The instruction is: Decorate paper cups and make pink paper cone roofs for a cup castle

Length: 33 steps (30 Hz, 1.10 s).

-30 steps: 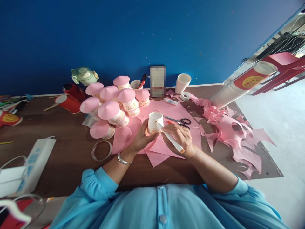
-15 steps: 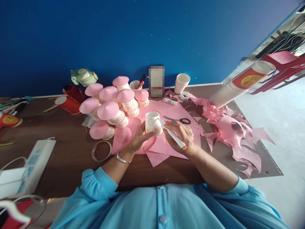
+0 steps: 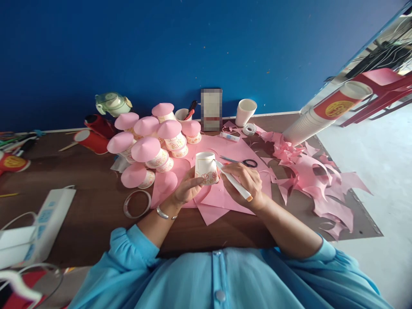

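A white paper cup (image 3: 205,165), with coloured drawings around its lower part and a drawn line near the top, is held by my left hand (image 3: 187,188). My left thumb lies across its lower front. In my right hand (image 3: 243,182) is a white marker (image 3: 236,184) with an orange end; its tip is at the right side of the cup near the upper edge. Pink paper sheets (image 3: 225,201) lie beneath both hands. Just beyond the right hand are scissors (image 3: 250,163) with dark handles.
Several decorated cups with pink cone tops (image 3: 146,149) stand at left. Pink scraps (image 3: 317,176) and a stack of cups (image 3: 309,124) are at right. A tape ring (image 3: 137,204), glue stick (image 3: 229,137), tape roll (image 3: 249,129), white cup (image 3: 246,112) and phone-like object (image 3: 211,109) surround the work.
The paper cup has turned a little in my left hand, bringing more of the lettering and drawing to the front. The marker has hardly moved.
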{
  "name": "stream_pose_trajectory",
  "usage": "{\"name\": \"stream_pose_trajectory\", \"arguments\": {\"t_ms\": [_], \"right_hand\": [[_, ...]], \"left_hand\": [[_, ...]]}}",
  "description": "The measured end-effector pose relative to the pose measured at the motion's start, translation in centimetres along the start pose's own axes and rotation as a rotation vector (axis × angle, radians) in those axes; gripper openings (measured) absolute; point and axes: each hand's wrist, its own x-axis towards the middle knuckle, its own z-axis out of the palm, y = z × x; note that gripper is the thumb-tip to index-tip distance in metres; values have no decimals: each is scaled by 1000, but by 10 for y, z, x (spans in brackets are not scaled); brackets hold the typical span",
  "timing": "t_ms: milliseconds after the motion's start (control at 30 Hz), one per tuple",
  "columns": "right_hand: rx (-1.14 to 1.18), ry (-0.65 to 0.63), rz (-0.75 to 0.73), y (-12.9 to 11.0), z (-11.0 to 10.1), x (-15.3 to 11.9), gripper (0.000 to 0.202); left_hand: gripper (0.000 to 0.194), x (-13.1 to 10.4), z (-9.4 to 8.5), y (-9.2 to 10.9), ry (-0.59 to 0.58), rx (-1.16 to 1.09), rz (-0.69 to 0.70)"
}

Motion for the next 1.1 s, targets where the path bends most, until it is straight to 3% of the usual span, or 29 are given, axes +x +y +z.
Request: {"name": "stream_pose_trajectory", "arguments": {"t_ms": [500, 733, 1100], "right_hand": [[36, -9, 11, -2, -1, 3, 18], [29, -18, 3, -3, 1, 4, 16], [49, 3, -25, -8, -1, 6, 22]], "left_hand": [[41, 0, -3, -3, 22, -17, -2], [53, 2, 0, 1, 54, -47, 1], [36, 4, 0, -2, 116, 80, 62]]}}
